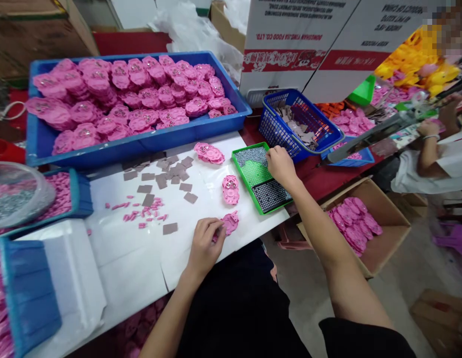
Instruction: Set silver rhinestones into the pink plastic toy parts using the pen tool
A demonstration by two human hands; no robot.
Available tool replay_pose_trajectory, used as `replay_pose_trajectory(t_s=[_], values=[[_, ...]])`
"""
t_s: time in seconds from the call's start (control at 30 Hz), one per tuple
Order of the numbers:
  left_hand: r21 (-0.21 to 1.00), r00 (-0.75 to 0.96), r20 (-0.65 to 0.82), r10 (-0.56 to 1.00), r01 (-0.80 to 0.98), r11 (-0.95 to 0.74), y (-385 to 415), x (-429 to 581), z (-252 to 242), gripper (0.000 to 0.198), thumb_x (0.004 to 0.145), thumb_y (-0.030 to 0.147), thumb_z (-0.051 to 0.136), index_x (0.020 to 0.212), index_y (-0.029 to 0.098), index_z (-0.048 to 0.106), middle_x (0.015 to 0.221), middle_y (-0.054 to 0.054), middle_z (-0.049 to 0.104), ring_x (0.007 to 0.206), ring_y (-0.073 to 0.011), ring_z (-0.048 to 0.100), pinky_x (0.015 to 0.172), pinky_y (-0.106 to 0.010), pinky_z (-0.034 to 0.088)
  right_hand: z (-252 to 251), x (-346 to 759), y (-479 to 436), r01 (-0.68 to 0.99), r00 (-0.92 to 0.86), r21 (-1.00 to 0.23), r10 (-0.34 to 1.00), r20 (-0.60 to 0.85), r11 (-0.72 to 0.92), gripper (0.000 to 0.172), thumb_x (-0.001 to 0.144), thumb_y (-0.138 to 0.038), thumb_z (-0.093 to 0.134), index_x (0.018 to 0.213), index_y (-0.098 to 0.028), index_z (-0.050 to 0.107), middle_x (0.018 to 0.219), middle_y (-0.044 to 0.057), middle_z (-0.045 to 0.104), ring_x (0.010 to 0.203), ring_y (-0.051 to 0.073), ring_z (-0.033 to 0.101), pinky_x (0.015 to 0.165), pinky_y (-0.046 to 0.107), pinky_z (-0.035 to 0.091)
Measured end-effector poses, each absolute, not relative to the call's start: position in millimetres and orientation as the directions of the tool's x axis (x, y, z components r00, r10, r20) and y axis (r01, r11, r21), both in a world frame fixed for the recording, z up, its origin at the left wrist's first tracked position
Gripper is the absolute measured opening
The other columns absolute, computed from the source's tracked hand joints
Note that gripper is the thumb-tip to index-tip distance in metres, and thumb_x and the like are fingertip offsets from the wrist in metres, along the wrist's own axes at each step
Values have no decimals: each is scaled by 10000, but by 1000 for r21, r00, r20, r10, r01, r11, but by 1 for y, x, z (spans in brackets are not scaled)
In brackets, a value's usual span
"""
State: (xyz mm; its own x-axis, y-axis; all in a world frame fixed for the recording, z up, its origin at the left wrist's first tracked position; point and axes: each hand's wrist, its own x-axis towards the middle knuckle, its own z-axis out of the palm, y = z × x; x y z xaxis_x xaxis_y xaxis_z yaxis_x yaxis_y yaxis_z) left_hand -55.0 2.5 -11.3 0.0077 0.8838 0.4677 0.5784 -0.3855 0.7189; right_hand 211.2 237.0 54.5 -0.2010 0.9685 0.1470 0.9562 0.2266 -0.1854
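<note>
My left hand (205, 244) is closed at the table's front edge, its fingers gripping a pink plastic part (230, 222) with a round hollow. Just beyond lies another pink part (230, 190) with shiny round bits on it, and farther back a pink stack (209, 153). My right hand (281, 165) is over the right side of a shallow green tray (249, 185), fingertips pinched together; whatever is between them is hidden. Small grey metal pieces (249, 156) fill the tray's far end. A black perforated block (271, 194) lies in its near end.
Grey square pieces (171, 171) and small pink pegs (143, 213) lie scattered on the white tabletop (130, 258). A large blue tray (141, 136) of pink parts stands behind. A blue basket (268, 124) and cardboard box (391, 223) are at right. Another person's hand (428, 128) shows far right.
</note>
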Motion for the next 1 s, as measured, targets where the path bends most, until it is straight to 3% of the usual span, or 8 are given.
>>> replay_pose_trajectory(t_s=[0.13,0.23,0.3,0.37,0.5,0.73,0.87,1.0], values=[[709,-16,493,870,587,-391,0,-53,-9,143,994,198,599,1114,182,675,1024,-98,699,992,-231,660,889,-409,592,73,195,196,908,-211,-331,963,169,258,266,1018,-220,363,1016,-139,617,1071,170,616,1034,269,552,960,428,450],[704,-30,520,854,581,-408,-4,-44,0,174,998,192,607,1161,184,668,1037,-95,713,998,-226,668,908,-412,593,82,170,135,797,-323,-509,942,95,325,245,1042,-331,405,992,-197,604,907,56,639,867,187,592,826,323,503],[693,-24,555,831,566,-446,-7,-36,8,220,996,179,621,1213,190,657,1074,-93,723,1028,-219,676,918,-399,596,83,153,92,534,-405,-821,914,-36,204,226,1018,-396,499,971,-203,607,884,29,635,844,168,590,808,303,503],[675,-28,593,805,562,-478,-9,-30,14,254,995,163,628,1247,190,649,1104,-96,728,1058,-219,682,922,-391,599,81,141,58,346,-434,-938,889,-143,18,231,991,-430,562,949,-208,612,892,16,634,858,159,592,823,293,501],[611,-28,647,762,617,-496,-13,-28,20,228,983,135,638,1201,189,678,1053,-86,738,1009,-223,682,871,-387,597,71,132,26,219,-382,-966,899,-215,-138,226,960,-432,628,937,-207,637,902,8,635,878,156,588,869,296,487],[423,91,691,717,753,-504,-20,-41,14,253,954,67,611,1147,197,708,1050,-75,769,958,-238,643,805,-375,501,60,128,19,243,-278,-965,947,-162,-94,214,940,-419,680,937,-206,701,909,18,680,885,172,619,862,316,491],[560,-16,537,843,755,-342,-4,-42,10,99,1007,202,601,1015,190,699,986,-65,761,907,-227,627,812,-371,462,48,130,30,362,-140,-928,989,40,88,187,944,-384,679,920,-206,732,921,37,686,841,170,612,801,319,483],[609,-36,449,893,744,-276,19,-41,6,138,1032,267,576,978,188,677,946,-62,737,886,-228,617,802,-366,461,26,129,39,476,-138,-858,980,143,192,166,950,-345,663,945,-212,762,938,47,674,806,161,608,733,310,492]])
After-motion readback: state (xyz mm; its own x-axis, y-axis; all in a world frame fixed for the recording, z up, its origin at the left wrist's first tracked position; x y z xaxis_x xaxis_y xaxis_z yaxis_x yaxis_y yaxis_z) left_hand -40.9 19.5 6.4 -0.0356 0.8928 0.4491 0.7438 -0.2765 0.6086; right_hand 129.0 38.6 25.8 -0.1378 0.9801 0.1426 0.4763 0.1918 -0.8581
